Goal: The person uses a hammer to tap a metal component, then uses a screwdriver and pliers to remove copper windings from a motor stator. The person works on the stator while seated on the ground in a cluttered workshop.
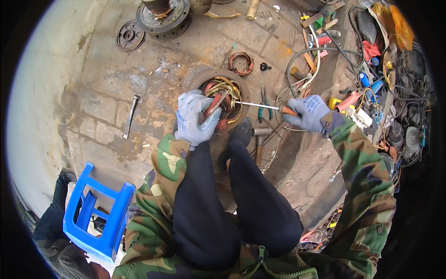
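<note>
My right hand (307, 113), in a grey work glove, is closed round the orange-brown handle of a screwdriver (260, 105). Its long shaft points left, and its tip reaches the yellow wires (228, 86) inside a round metal housing (195, 80). At the housing's near left side, my left hand (195, 118), gloved the same way, grips a reddish-brown, bar-shaped piece (215, 104) whose exact kind I cannot make out. Red windings show partly beneath it. Pliers with teal handles (265, 104) lie between the housing and my right hand. A hammer (260, 139) rests beside my shoe.
A flat metal bar (131, 116) lies on the left. Beyond the housing are a reddish winding ring (240, 73), a spoked disc (130, 36) and a large flanged part (162, 30). Tools and cables crowd the right. A blue stool (114, 223) and another person (58, 232) are lower left.
</note>
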